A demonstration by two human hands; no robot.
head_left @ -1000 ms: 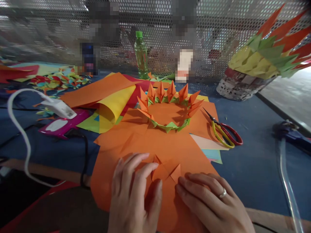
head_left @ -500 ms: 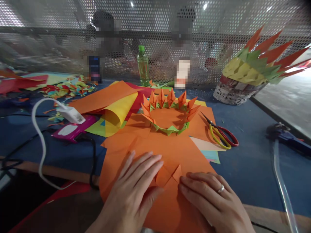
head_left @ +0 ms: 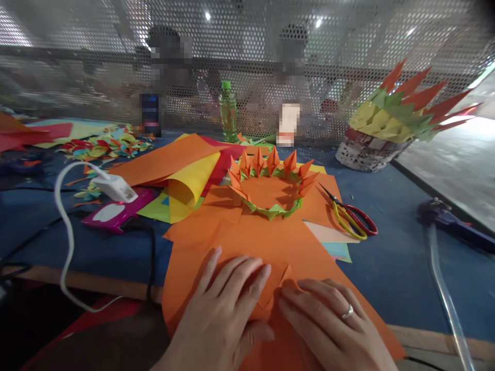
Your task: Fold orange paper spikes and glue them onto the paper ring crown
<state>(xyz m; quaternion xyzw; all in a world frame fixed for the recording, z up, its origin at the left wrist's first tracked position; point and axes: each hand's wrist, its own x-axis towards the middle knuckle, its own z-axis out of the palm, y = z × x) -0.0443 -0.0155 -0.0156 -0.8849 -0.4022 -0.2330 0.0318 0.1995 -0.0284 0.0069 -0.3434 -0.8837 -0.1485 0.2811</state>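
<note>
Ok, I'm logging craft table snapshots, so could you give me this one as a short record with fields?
Left hand: palm down, fingers spread, beside a small folded orange piece
Right hand: fingertips at the piece's right side, silver ring on one finger
Under the piece: large orange sheet
Beyond the hands: paper crown, green band, orange points
Right of crown: scissors, red and yellow handles
Back: green-capped bottle, upright

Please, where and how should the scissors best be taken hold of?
Probably grip the scissors by the handles, the right hand coming from the near right: the loops lie on that side, while the pointed blades face away, toward the ring.
</note>
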